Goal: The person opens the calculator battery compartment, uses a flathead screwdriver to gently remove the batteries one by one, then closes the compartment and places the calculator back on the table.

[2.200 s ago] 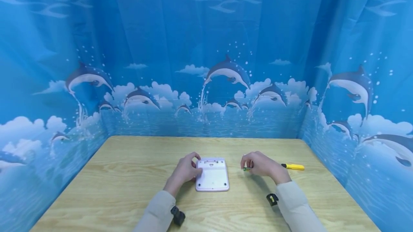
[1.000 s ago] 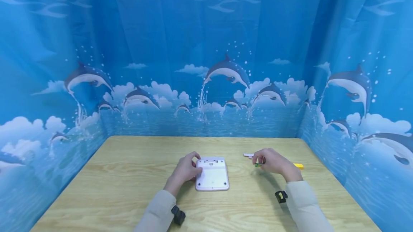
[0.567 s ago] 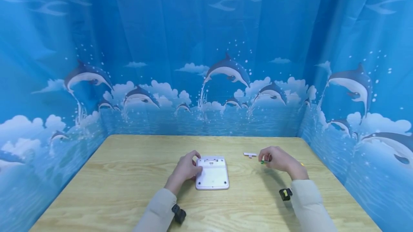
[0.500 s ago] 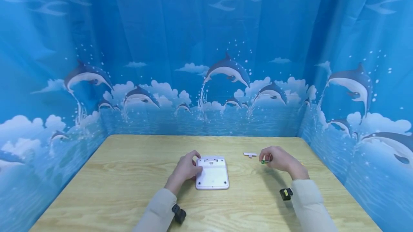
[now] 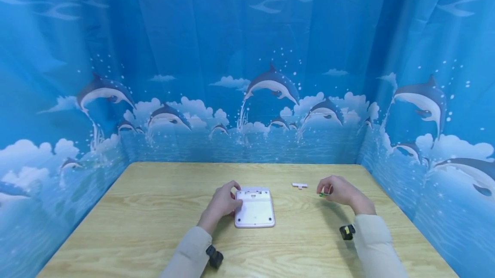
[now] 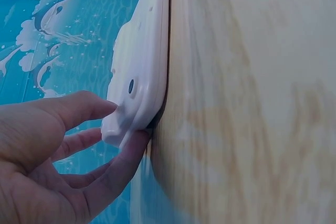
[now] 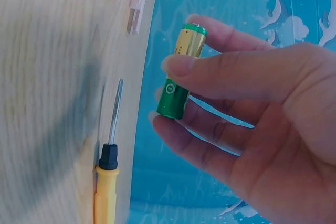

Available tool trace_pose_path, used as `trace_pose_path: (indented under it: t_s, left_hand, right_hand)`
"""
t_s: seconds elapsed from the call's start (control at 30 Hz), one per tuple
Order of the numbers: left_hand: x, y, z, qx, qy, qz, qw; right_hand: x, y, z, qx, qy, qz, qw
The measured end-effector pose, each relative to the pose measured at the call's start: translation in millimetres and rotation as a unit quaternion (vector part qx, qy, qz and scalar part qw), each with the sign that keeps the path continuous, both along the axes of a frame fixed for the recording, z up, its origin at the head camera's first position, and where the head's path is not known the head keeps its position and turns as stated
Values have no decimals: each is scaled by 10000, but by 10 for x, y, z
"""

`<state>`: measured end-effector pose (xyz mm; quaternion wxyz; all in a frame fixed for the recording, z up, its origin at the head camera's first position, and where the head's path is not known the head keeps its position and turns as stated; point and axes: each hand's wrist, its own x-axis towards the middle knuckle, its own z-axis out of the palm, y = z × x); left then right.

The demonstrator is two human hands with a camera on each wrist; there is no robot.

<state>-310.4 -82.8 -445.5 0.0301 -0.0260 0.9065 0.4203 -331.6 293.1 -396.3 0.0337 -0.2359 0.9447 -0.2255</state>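
Note:
My left hand (image 5: pixel 223 203) grips the left edge of a flat white device (image 5: pixel 255 213) with a pinkish rim, lying on the table with its underside up. Small dark feet sit at its corners, and an open recess (image 5: pixel 253 193) shows near its far edge. In the left wrist view the thumb lies on the device's upper face while fingers (image 6: pixel 118 174) reach to its lower edge. My right hand (image 5: pixel 340 191), above the table to the right, pinches a green and gold battery (image 7: pixel 173 95) between thumb and fingers. The battery is clear of the tabletop.
A small white cover (image 5: pixel 299 185) with a tab lies between the device and my right hand. A yellow-handled screwdriver (image 7: pixel 106 187) with a black collar lies near the right hand, hidden behind it in the head view. Dolphin-printed curtains (image 5: pixel 247 97) border the wooden table (image 5: pixel 162 226).
My right hand has moved right and slightly away with the battery, uncovering the white cover and blocking the screwdriver from the head view. The left hand and the device have stayed put.

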Motion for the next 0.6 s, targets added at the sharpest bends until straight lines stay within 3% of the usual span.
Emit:
trace_pose_path:
  t_s: [0.6]
  left_hand:
    - [13, 7, -3, -19, -23, 47, 10000]
  right_hand:
    - [-33, 142, -120, -42, -272, -201, 9994]
